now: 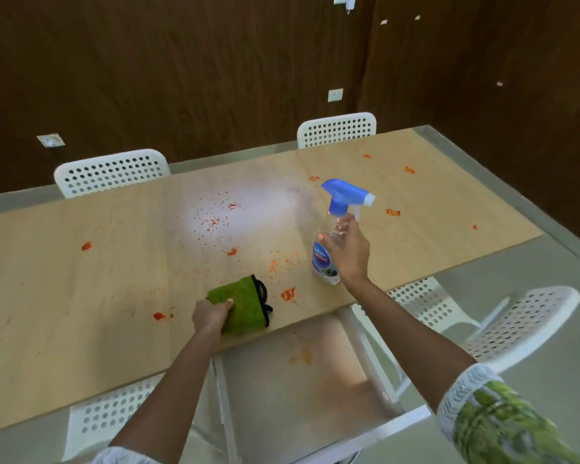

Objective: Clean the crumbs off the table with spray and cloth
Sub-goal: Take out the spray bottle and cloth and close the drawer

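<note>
The right hand is wrapped around the neck of the spray bottle, fingers just under the blue trigger head, holding it upright over the near middle of the table. The bottle is clear plastic and looks mostly empty (so probably light), smooth and a little slippery if wet; the narrow neck below the trigger is the sensible place to grip it, since a finger can reach the lever from there.

The left hand clutches one edge of the green cloth, which lies folded on the table near the front edge. The cloth is soft and limp, likely to bunch or unfold when dragged, so a flat palm on top would probably wipe better than a pinch at the side.

Orange crumbs are scattered over much of the tabletop, thickest in the middle beyond the cloth, with smeared clumps left and right. They look small and dry.
</note>
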